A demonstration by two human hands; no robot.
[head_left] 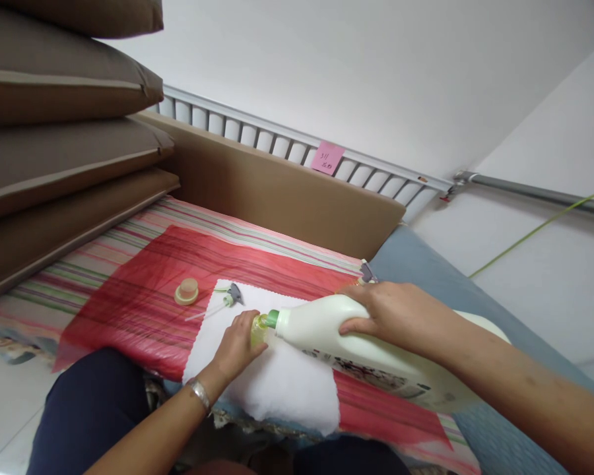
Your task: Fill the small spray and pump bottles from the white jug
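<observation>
My left hand (236, 343) is wrapped round a small clear yellowish bottle (259, 332) over the white cloth (287, 376). In my right hand (391, 313) is a large pale green jug (321, 323), tipped onto its side. Its green spout (273, 319) meets the mouth of the small bottle; whether liquid is flowing I cannot make out. Just beyond my left hand, a spray pump head (232, 297) with a thin tube lies at the cloth's edge. A pale round cap (187, 291) sits further left on the red plastic sheet (148, 284).
Brown cushions (69, 152) are stacked at the left. A brown board (277, 178) stands along the back before a white railing (218, 125) bearing a pink note (327, 157). Another grey spray head (366, 270) shows partly behind my right hand. Striped fabric (89, 264) covers the surface.
</observation>
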